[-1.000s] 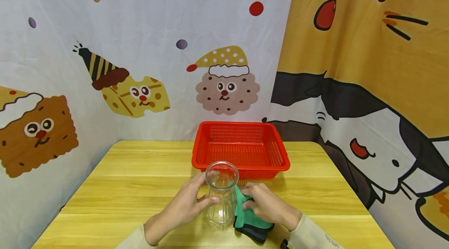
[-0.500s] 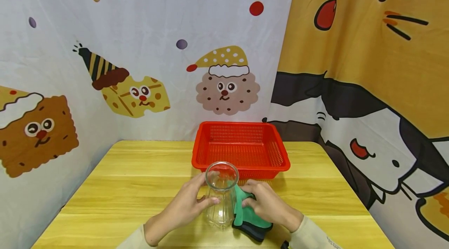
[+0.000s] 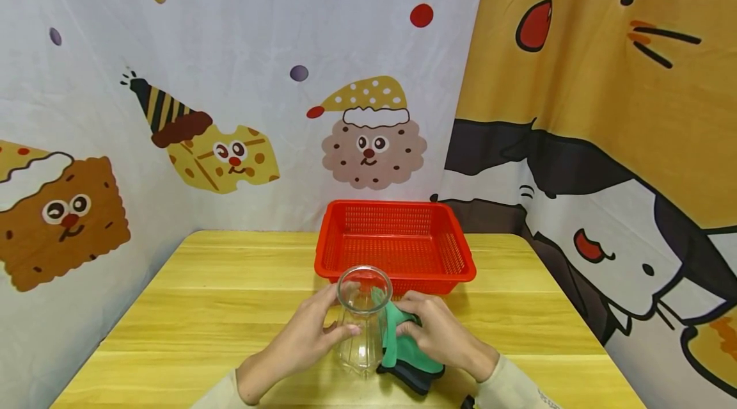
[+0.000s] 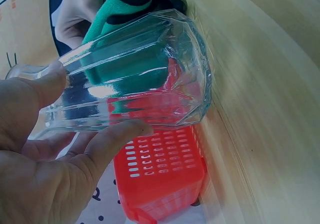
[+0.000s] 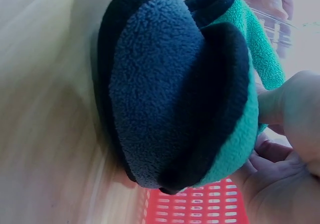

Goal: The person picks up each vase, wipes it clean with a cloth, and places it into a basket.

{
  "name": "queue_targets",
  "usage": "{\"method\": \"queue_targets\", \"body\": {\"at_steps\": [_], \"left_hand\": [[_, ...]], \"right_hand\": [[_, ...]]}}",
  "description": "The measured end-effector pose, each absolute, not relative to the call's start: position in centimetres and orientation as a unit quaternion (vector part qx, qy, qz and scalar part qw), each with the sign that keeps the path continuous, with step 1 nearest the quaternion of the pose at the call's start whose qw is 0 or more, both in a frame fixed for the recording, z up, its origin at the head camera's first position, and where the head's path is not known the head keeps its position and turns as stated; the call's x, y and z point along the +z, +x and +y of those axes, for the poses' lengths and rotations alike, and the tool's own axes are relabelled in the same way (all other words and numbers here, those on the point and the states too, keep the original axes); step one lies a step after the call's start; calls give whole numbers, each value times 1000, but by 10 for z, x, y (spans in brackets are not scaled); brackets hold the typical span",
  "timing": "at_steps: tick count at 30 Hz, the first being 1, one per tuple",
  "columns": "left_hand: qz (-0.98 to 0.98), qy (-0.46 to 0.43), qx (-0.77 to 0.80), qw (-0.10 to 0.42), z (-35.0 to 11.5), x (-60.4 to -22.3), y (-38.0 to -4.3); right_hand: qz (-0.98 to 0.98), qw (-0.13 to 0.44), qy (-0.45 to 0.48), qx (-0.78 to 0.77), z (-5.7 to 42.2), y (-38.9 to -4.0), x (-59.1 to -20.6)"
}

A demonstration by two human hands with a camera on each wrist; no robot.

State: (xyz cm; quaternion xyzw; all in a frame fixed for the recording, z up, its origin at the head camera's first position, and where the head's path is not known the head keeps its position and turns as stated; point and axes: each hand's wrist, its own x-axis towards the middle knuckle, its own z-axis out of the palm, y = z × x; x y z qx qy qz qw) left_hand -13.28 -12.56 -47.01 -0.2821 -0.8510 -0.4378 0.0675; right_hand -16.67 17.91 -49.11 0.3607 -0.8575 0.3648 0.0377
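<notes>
A clear glass vase (image 3: 361, 332) with a flared rim and faceted sides stands upright near the front of the table. My left hand (image 3: 308, 330) grips it from the left, thumb on the near side and fingers round behind. In the left wrist view the vase (image 4: 135, 78) shows its thick base close to the wood. On its right side, my right hand (image 3: 434, 327) pinches a folded cleaning cloth (image 3: 411, 351), green on one face and dark grey on the other, with black edging. The cloth (image 5: 155, 83) hangs in folds below the fingers, and its green part lies against the glass.
A red perforated plastic basket (image 3: 397, 284) sits behind the vase, towards the back of the wooden table (image 3: 230, 281). Cartoon-printed curtains (image 3: 242, 25) hang behind the table and along both sides. A small dark object (image 3: 467, 402) lies by the right sleeve.
My right hand has shifted slightly away from me, carrying the cloth a little up and left along the vase's side. The left hand and the vase have stayed in place.
</notes>
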Motion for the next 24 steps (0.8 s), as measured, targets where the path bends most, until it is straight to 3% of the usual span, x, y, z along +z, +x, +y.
{"method": "queue_targets", "body": {"at_steps": [13, 20, 23, 24], "left_hand": [[-848, -296, -430, 87, -126, -472, -133], [-828, -331, -433, 131, -130, -494, -145], [-834, -319, -436, 116, -130, -493, -145], [-842, -304, -435, 99, -128, -476, -135]], "right_hand": [[-846, 56, 362, 386, 179, -167, -486], [-838, 84, 370, 392, 177, -167, -481], [-833, 97, 374, 396, 176, -167, -480], [-831, 101, 375, 398, 176, -167, -480]]}}
